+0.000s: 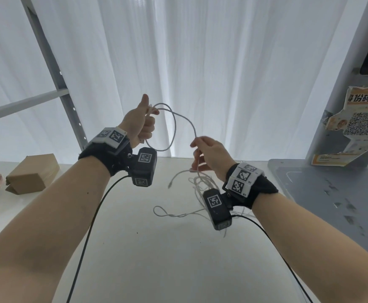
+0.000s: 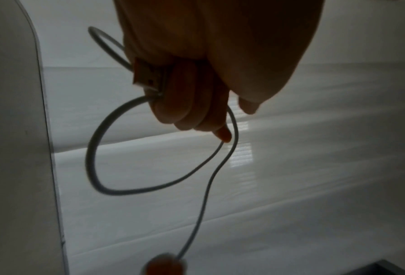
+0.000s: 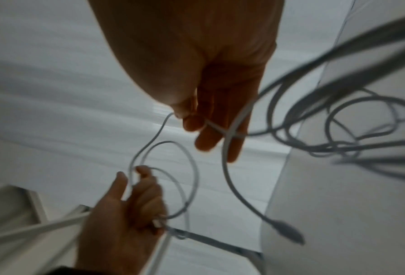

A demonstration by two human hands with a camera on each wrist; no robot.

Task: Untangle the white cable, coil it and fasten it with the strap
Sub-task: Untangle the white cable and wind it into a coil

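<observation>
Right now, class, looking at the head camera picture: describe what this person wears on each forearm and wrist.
Both forearms are bare, no sleeves. Each wrist carries a black fabric band, the left wrist band and the right wrist band, topped by white blocks printed with black square-pattern markers. A black box camera hangs under each wrist, marker-tagged, with a thin black cable trailing back.

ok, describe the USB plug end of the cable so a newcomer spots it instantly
Start at the left hand, raised in front of the white curtain. The flat rectangular USB plug juts from the bottom of its fist, beside the first coil of white cable. The other loose plug, rounded, dangles under the right hand.
</observation>
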